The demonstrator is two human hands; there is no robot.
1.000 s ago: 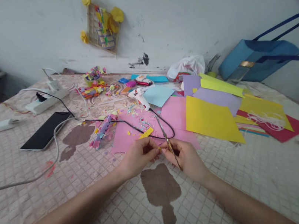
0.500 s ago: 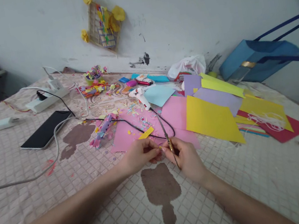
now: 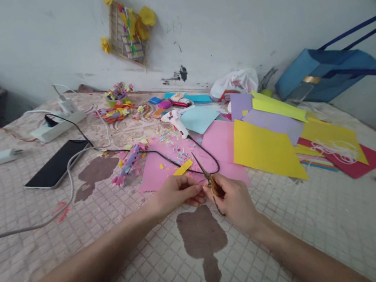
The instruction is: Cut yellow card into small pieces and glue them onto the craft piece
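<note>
My right hand (image 3: 233, 197) is wrapped round a pair of scissors (image 3: 207, 174), whose blades point up and slightly left over pink paper (image 3: 153, 169). Thumb and fingers of my left hand (image 3: 181, 191) are pinched together, almost meeting my right fingertips; what they pinch is too small to name. Just beyond my left hand a yellow paper strip (image 3: 182, 167) lies on the pink paper among tiny cut scraps. A white glue gun (image 3: 175, 123) rests farther back, its black cord curving past the scissors.
At left are a dark tablet (image 3: 57, 164), a power strip (image 3: 60, 126) and cables. A decorated purple roll (image 3: 130, 164) lies beside the pink paper. Yellow paper (image 3: 265, 150) and other coloured sheets spread right, near a blue bag (image 3: 326, 74).
The scissors have tilted further left, with their tips lower and nearer me. My right hand has turned slightly. My left hand keeps nearly the same place and pinch.
</note>
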